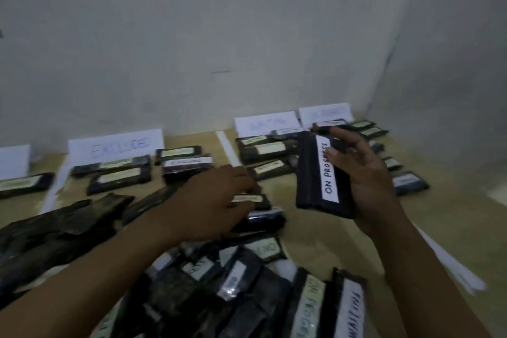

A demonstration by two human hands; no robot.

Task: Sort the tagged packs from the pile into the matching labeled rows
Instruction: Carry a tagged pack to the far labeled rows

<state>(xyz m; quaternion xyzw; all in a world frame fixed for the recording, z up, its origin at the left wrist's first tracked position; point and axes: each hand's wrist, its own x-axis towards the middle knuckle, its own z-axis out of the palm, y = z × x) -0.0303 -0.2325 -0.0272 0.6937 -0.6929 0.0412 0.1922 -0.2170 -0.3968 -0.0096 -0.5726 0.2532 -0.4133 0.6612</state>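
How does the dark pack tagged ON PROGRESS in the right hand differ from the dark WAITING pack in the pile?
The dark ON PROGRESS pack is held up in the right hand; the dark WAITING pack lies in the pile. Their handwritten tags read differently. The ON PROGRESS pack shows nearly whole; the WAITING pack is cut off by the frame's edge. Both are dark, flat, with a white strip tag.

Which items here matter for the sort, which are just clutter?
Job: ON PROGRESS pack in right hand; pile of tagged packs; EXCLUDED card; WAITING card; white divider strips.
Lying about: crumpled black plastic, left of the pile.
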